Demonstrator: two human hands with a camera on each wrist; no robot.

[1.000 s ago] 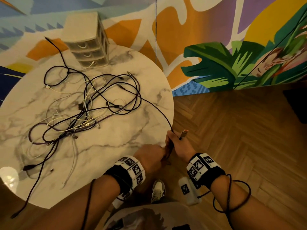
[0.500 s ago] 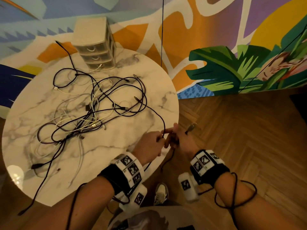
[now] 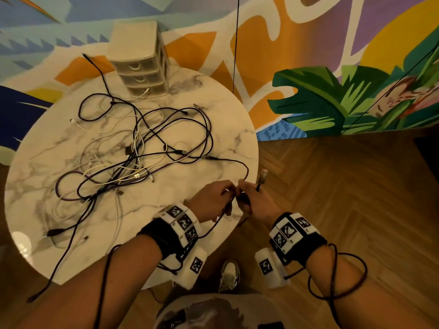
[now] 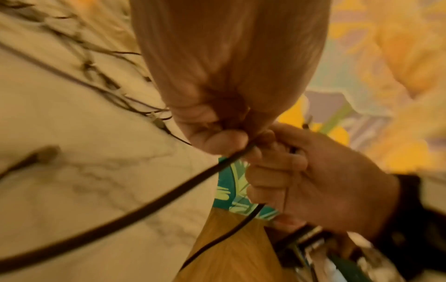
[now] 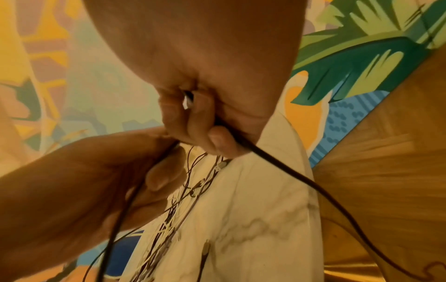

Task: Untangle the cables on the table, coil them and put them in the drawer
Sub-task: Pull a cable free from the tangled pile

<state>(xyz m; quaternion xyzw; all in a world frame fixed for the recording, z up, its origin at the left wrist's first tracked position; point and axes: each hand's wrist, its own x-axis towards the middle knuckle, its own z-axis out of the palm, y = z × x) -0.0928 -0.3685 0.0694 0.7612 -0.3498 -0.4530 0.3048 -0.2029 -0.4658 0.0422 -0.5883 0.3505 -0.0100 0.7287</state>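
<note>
Dark cable (image 3: 245, 170) pinched in both hands at the counter (image 3: 71, 143) edge, lower centre of frame.
Left hand (image 3: 211, 198) and right hand (image 3: 257, 201) meet, fingers (image 4: 224, 141) clamped on the cable; its plug (image 3: 263, 174) sticks up above the right hand. The tangle (image 3: 133, 157) lies mid-counter; the drawer unit (image 3: 140, 60) stands upper left.

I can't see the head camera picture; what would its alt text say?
Two hands, the left hand and the right hand, meet at the edge of a round marble table and grip one dark cable. It leads from a tangle of cables near a small drawer unit.
</note>
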